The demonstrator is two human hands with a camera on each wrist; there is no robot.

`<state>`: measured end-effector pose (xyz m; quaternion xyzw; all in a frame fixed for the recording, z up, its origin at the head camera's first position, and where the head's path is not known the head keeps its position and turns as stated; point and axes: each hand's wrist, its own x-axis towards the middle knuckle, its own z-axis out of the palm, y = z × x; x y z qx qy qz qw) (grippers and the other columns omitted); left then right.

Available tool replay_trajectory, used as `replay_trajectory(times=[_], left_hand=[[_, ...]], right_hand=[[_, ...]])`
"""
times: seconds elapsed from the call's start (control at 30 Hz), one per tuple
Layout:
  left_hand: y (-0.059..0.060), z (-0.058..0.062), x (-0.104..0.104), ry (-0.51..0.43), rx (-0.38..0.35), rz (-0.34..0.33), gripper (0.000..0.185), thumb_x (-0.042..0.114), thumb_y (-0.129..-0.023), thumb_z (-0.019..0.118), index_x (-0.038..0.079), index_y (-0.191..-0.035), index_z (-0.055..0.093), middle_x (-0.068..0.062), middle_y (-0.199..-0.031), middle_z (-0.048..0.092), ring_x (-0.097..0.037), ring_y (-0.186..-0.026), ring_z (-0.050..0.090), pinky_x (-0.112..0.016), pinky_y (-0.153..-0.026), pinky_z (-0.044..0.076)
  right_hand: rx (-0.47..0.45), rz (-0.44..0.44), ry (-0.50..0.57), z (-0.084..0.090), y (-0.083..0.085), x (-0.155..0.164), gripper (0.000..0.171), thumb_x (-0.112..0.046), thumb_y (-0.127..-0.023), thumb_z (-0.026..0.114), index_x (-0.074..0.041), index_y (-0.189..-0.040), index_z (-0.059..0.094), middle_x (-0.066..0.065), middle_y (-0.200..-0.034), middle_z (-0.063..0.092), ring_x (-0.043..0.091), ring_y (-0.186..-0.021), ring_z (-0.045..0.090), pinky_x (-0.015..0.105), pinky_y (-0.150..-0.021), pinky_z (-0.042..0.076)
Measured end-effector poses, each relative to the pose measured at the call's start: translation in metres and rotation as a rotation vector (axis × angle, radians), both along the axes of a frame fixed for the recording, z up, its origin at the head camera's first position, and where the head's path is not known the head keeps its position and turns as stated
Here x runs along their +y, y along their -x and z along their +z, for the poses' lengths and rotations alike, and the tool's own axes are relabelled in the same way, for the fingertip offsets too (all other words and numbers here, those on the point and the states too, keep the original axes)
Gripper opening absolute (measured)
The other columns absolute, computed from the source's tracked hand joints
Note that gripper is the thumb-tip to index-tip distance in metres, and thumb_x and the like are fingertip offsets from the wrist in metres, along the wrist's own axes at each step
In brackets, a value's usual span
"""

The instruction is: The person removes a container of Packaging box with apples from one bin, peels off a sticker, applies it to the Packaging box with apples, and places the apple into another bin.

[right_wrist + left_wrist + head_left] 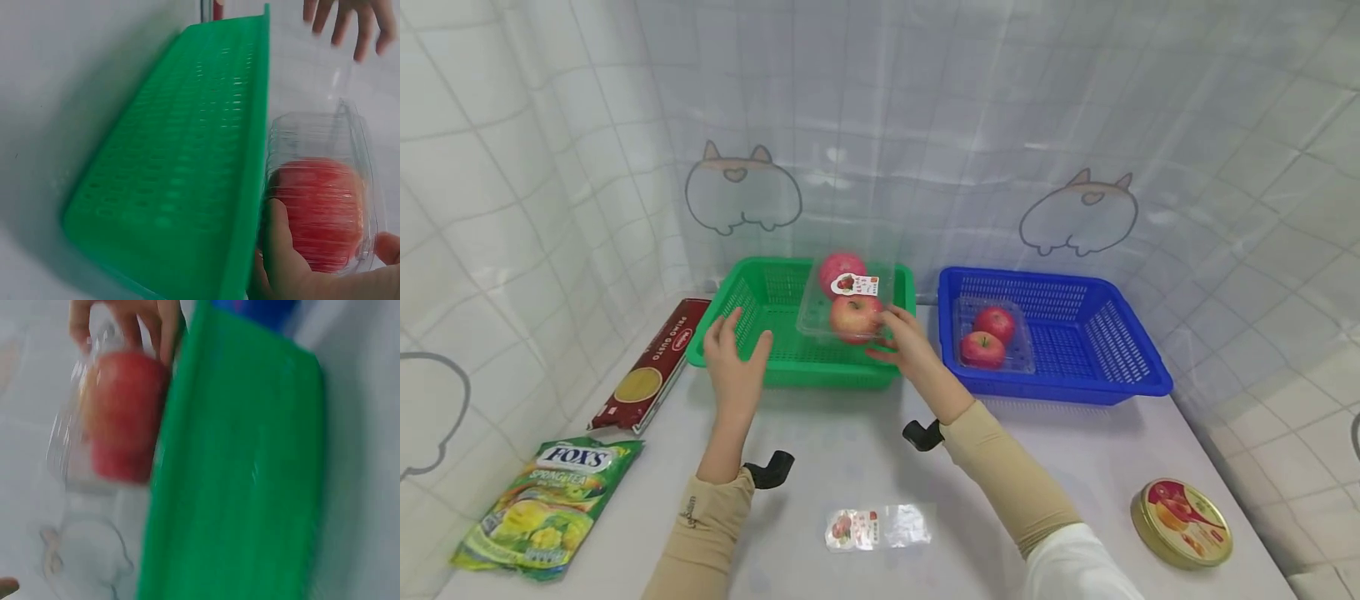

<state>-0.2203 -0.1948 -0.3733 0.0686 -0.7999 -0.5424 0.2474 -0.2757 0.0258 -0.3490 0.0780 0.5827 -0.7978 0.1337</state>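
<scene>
Right hand [904, 337] grips the clear apple clamshell [848, 302] above the green basket [752, 287], left hand [733, 358] spread wide at that basket's near rim; the thin one-sided grip could let the tilted pack slip

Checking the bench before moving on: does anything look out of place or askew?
A loose label sticker on clear film lies on the table, apart from any pack. The apple pack is tilted over the green basket, pinched by the right hand.
</scene>
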Motion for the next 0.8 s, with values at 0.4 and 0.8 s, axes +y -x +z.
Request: replay_trajectory(times=[0.4,0.8], left_hand=[[0.01,-0.04,-0.039,-0.086,-0.232,0.204,0.082,0.039,-0.088,0.056,0.016,-0.15,0.007,-0.022,-0.149,-0.001,-0.043,-0.137,0.003,-0.064,-0.104,0.008],[0.008,-0.052,-0.048,-0.132,-0.286,0.135,0.087,0.026,-0.089,0.058,0.014,-0.149,-0.004,-0.021,-0.152,-0.001,-0.043,-0.138,0.0,-0.064,-0.105,0.009]], right_hand=[[-0.087,-0.049,-0.11,-0.027,0.031,-0.017,0.074,-0.01,-0.089,0.049,-0.028,-0.148,0.008,0.019,-0.148,0.015,0.049,-0.121,0.036,0.055,-0.091,0.042],[-0.122,-0.039,-0.122,-0.045,0.045,-0.026,0.067,-0.007,-0.093,0.04,-0.023,-0.149,0.008,0.017,-0.151,0.008,0.043,-0.133,0.019,0.065,-0.093,0.032]])
